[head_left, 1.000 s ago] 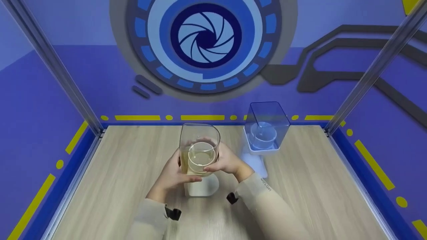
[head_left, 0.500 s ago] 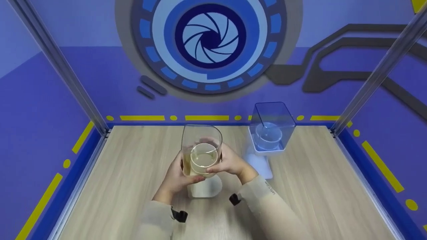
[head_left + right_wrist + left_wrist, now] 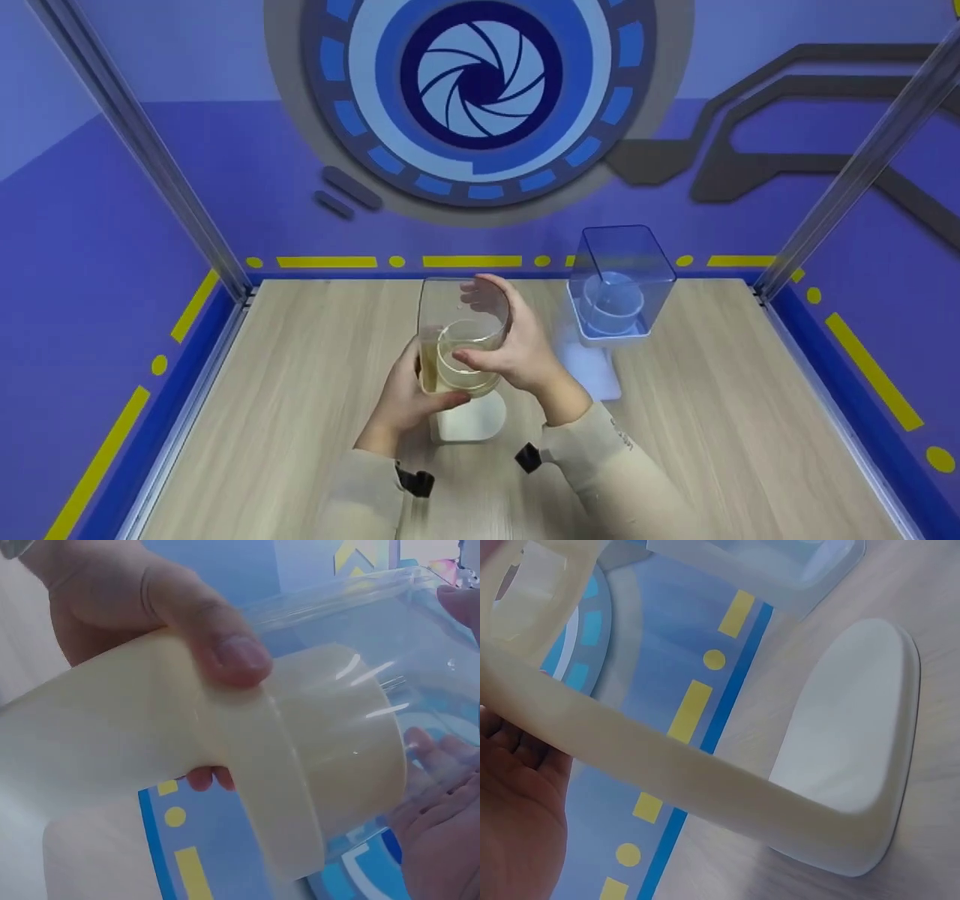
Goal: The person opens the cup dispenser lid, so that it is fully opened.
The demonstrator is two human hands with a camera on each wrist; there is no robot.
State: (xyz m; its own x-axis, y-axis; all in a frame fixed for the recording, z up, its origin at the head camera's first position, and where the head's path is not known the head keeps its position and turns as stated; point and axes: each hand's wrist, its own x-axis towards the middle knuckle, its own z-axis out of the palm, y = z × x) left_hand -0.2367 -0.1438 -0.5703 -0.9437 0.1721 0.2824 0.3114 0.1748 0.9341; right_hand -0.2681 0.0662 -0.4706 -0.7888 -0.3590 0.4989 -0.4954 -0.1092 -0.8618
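Two dispensers stand on the table: one cream [image 3: 461, 352] at frame centre, one blue [image 3: 619, 289] to its right. Two hands, left [image 3: 409, 394] and right [image 3: 517, 349]. Each dispenser seems to hold one inner cup, though glare blurs this.

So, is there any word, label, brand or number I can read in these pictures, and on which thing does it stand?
No text reads clearly in any view.
Right sleeve: a small dark print, too small and blurred to read.
Yellowish dispenser, held by both hands: no label visible.
Blue dispenser: no label visible.
Back wall: only signs, an aperture emblem and yellow dashes and dots, no letters.
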